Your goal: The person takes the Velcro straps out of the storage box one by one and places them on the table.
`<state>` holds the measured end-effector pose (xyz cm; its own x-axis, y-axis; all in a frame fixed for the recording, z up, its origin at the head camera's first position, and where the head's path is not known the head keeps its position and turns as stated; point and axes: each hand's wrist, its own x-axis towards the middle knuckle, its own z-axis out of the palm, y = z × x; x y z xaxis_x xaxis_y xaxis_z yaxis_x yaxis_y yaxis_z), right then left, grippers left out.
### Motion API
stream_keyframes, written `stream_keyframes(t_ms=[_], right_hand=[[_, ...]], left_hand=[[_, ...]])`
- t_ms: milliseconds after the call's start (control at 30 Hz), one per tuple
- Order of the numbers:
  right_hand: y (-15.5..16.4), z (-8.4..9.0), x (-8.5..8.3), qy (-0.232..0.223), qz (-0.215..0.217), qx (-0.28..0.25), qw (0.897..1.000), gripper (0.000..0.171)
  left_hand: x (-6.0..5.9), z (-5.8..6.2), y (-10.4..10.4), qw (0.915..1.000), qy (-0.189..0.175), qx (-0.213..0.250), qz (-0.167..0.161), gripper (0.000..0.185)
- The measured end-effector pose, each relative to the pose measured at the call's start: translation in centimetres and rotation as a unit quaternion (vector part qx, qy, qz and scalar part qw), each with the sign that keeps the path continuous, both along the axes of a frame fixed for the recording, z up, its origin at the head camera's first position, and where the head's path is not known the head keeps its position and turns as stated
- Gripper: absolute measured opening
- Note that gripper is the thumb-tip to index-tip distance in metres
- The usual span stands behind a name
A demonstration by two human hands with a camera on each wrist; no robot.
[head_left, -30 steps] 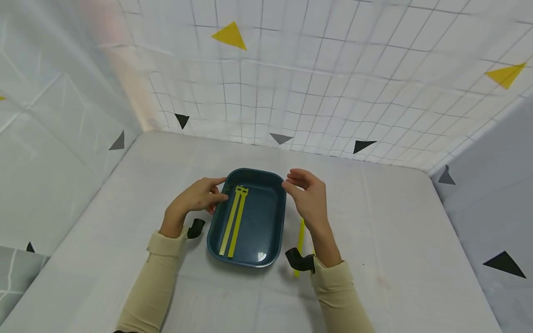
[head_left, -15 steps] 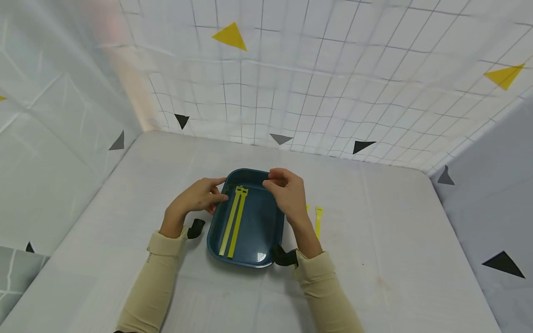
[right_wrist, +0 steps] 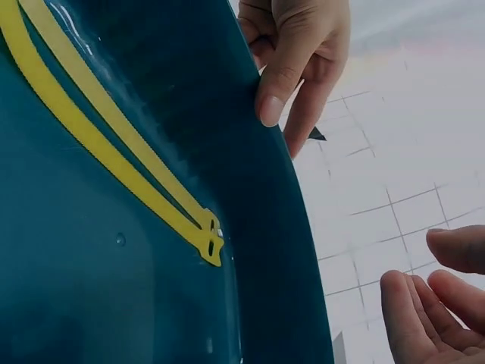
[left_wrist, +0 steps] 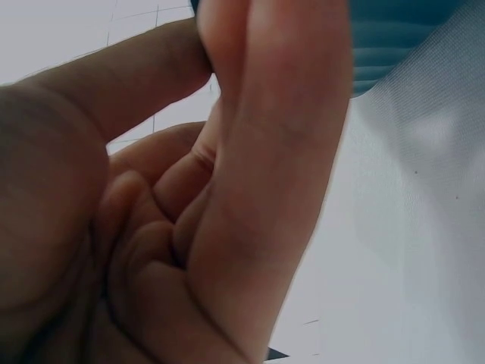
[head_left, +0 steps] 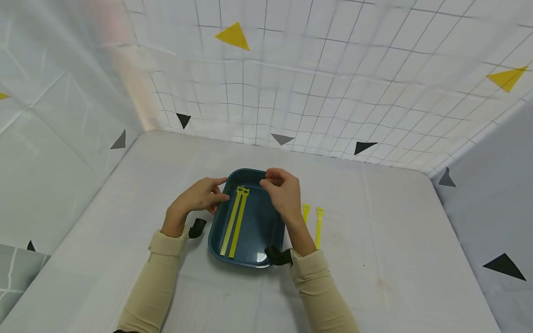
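Note:
A dark teal tray [head_left: 258, 231] lies on the white table, and two yellow cable straps [head_left: 235, 222] with slotted heads rest side by side along its left half. My left hand [head_left: 199, 195] grips the tray's left rim, the thumb on the edge and the other fingers outside it; the right wrist view shows this thumb [right_wrist: 271, 106] at the rim. Over the tray's far right corner hovers my right hand [head_left: 285, 192], fingers loosely bent. A gap with nothing in it shows between its thumb and fingertips [right_wrist: 395, 284] in the right wrist view.
Right of the tray, two more yellow straps lie on the table; one strap [head_left: 319, 226] shows most of its length, the other strap [head_left: 306, 212] is partly behind the right forearm. A white gridded sheet [head_left: 333, 83] rises at the table's back.
My right hand has moved left from beside the tray's right rim to above the tray, uncovering the two straps on the table. The left hand stays at the rim.

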<state>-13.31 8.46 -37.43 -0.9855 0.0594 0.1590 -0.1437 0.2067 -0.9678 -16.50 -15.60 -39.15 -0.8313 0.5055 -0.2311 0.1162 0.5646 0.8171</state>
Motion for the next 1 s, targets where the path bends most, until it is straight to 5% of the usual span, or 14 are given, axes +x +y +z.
stream_keyframes(t_ms=[200,500,1000], right_hand=[[-0.5,-0.6,-0.7,-0.018,0.022,0.025,0.999,0.033],[-1.3,-1.0,-1.2,-0.005,-0.013,0.026,1.000,0.028],[-2.4,-2.0,-1.5,-0.012,-0.010,0.076,0.997,0.028]], left_hand=[[0.0,0.0,0.0,1.0000,-0.007,0.003,0.006,0.068],[0.0,-0.1,0.0,1.0000,-0.005,0.006,0.002,0.067],[0.1,0.0,0.0,0.9999,-0.007,0.009,0.006,0.066]])
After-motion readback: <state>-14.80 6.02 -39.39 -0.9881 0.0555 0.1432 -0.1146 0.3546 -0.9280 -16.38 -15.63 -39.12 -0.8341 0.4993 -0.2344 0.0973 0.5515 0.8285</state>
